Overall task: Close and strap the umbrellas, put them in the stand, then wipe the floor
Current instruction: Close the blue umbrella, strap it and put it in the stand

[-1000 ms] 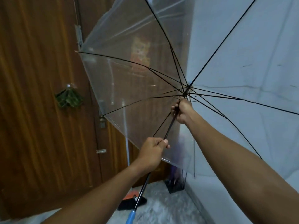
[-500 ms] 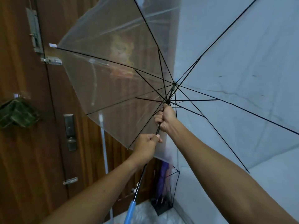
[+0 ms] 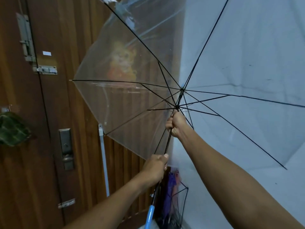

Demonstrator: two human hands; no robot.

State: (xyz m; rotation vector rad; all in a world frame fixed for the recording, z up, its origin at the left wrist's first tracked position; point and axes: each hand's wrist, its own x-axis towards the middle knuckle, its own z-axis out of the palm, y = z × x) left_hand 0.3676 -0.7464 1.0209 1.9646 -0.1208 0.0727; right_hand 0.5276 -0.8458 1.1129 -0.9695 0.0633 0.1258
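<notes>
A clear plastic umbrella (image 3: 125,103) with black ribs and a blue handle is held up in front of me, its canopy partly folded back. My left hand (image 3: 156,167) grips the black shaft low down, above the handle. My right hand (image 3: 175,123) is closed around the shaft just under the runner, where the ribs meet. Below my hands a black wire umbrella stand (image 3: 181,205) sits in the corner with a purple umbrella (image 3: 170,187) in it.
A brown wooden door (image 3: 49,113) with a lock plate (image 3: 66,147) and latches fills the left. A green cloth (image 3: 13,129) hangs on it. A pale wall (image 3: 247,47) runs along the right, seen through the canopy.
My right hand has slid the runner down the shaft and the ribs have begun folding. The view has swung left and closer to the door; the floor is out of sight.
</notes>
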